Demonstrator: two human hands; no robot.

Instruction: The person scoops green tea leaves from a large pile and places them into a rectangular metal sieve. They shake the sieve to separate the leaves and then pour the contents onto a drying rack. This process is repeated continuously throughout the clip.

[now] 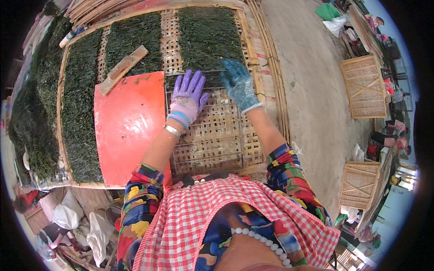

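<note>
My left hand (188,96), in a purple and pink glove, lies palm down with its fingers spread. Its fingertips touch a narrow dark strip of wet seaweed (210,81). At the strip's right end is my right hand (240,83), in a blue-green glove, fingers apart and nothing seen in its grasp. Under both hands is a thin wire grid frame (208,140) on a woven bamboo lattice (251,149). A red sheet (130,132) covers the lattice left of my left hand. Across the sheet's top left corner rests a flat wooden tool (125,69).
Rectangular seaweed sheets (210,35) cover the lattice's far part and left side. A large seaweed heap (39,111) lies farther left. Bamboo poles (274,71) run along the right edge, beside a concrete floor (312,101). Several people are at the far right, near wood-framed woven panels (364,88).
</note>
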